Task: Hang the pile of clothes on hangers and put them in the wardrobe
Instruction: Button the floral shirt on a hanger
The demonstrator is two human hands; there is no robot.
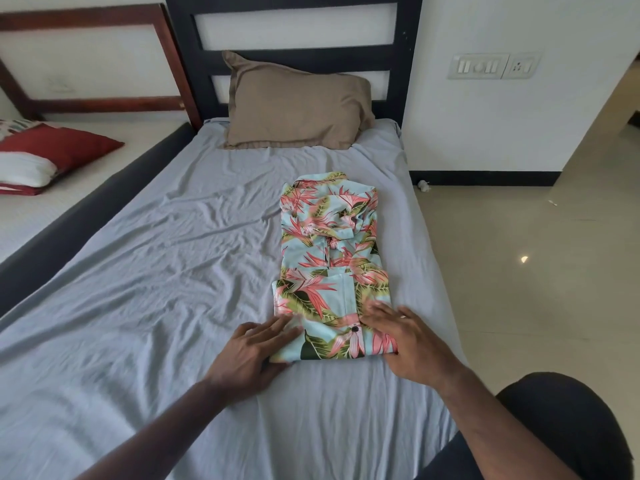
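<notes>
Two bare hands reach onto a bed from the near edge of the view. The left hand [254, 351] lies flat, fingers straight and together, touching the near-left corner of a folded floral garment [330, 271]. The right hand [407, 341] rests on the garment's near-right corner with fingers spread and relaxed; it is slightly blurred, so whether the thumb is tucked under the cloth cannot be told. Neither hand grips anything. The garment, pale blue with pink and green leaves, lies folded on the right half of the grey sheet [156, 271]. Beyond it a tan pillow [298, 105] leans against a dark headboard [294, 53]. No hanger or wardrobe is in view, so the task seems barely begun: unfolding, hanging and putting away all remain.
</notes>
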